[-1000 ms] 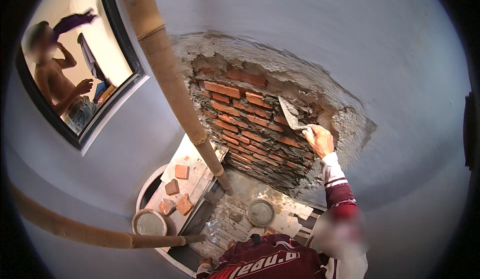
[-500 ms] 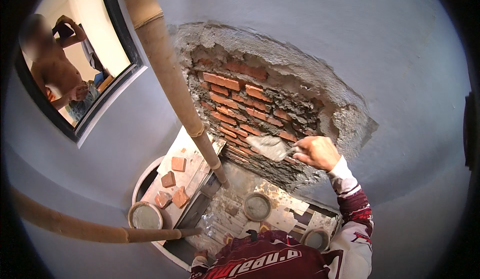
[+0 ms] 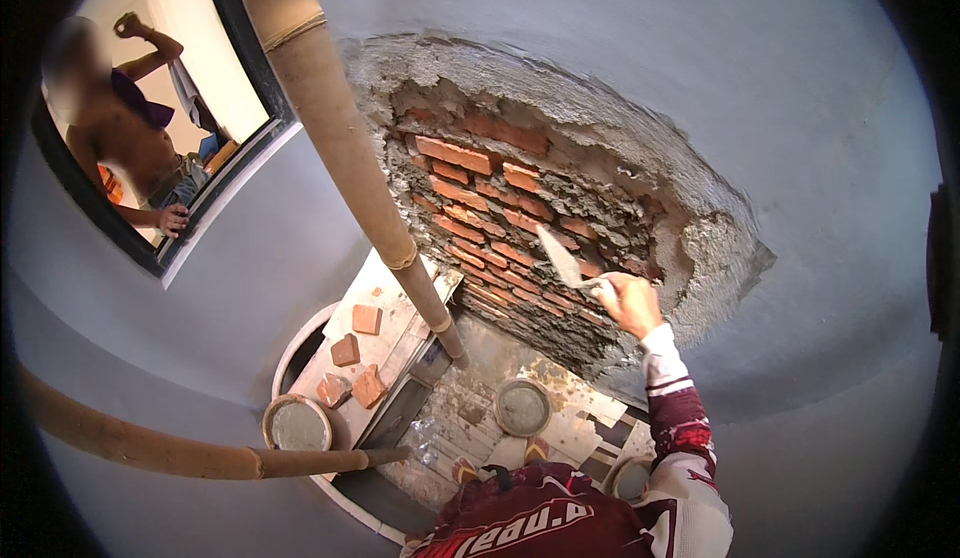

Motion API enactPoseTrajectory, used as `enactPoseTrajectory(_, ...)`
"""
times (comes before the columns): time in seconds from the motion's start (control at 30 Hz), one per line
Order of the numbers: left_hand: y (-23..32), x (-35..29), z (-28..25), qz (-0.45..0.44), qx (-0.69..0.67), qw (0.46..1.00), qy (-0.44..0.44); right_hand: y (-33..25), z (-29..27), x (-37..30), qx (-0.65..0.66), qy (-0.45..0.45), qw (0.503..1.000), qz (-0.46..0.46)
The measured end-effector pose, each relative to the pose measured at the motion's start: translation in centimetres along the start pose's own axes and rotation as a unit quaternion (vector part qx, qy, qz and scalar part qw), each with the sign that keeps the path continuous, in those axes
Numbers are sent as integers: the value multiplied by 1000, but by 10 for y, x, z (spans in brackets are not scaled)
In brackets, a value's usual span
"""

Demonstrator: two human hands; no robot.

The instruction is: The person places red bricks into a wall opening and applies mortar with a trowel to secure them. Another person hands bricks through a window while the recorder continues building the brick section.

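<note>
Nearest the camera: the person's red and white jersey (image 3: 545, 523) at the lower edge, sleeve running up the right forearm. Left hand is out of frame. Below, wooden planks (image 3: 560, 428) carry a round pan of grey mortar (image 3: 522, 407); a 2nd pan (image 3: 296, 425) sits on the left boards next to 4 loose brick pieces (image 3: 352, 358). A bamboo pole (image 3: 190, 450) crosses low left.

Right hand (image 3: 628, 301) is raised to the wall, fingers closed tight around the handle of a trowel (image 3: 560, 256). The blade points up and left, lying against the exposed brickwork (image 3: 490, 218), near the lower right part of the opening.

The brick patch sits inside a ragged hole in the grey plaster wall (image 3: 800, 158); broken render rims it. A thick upright bamboo pole (image 3: 345, 158) passes in front of its left edge.

Farthest: a dark-framed window opening (image 3: 225, 88) at upper left, another person (image 3: 130, 138) behind it with 1 arm raised.
</note>
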State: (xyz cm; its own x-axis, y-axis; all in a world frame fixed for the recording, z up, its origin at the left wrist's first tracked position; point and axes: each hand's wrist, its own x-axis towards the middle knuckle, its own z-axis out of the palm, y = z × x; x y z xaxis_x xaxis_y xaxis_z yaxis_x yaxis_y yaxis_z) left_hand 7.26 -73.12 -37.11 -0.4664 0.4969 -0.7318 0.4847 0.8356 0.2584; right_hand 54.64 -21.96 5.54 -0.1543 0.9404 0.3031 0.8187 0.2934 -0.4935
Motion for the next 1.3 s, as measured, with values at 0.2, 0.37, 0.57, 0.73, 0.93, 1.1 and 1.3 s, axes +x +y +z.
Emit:
enactPoseTrajectory(0.2, -6, 8, -39, 170, 241, 956, 4, -2, 83, 48, 65, 107, 992, -31)
enactPoseTrajectory(0.37, 31, 29, -89, 122, -33, 989, 83, 11, 75, 48, 75, 183, 980, -1)
enactPoseTrajectory(0.57, 70, 13, -89, 22, -304, 949, 84, 36, 26, 9, 62, 196, 978, 35)
enactPoseTrajectory(0.73, 70, 11, -77, 9, -258, 966, 24, 54, -10, -20, 4, 202, 979, 39)
enactPoseTrajectory(0.93, 35, 44, -83, 268, 333, 903, -34, 70, -44, -48, -83, 221, 971, 47)
enactPoseTrajectory(1.1, 57, 36, -67, -19, -72, 997, 33, 23, -79, -60, -245, 183, 952, 26)
enactPoseTrajectory(1.3, 15, 90, -26, 30, -56, 998, -17, -60, -108, -39, -266, 97, 958, -49)
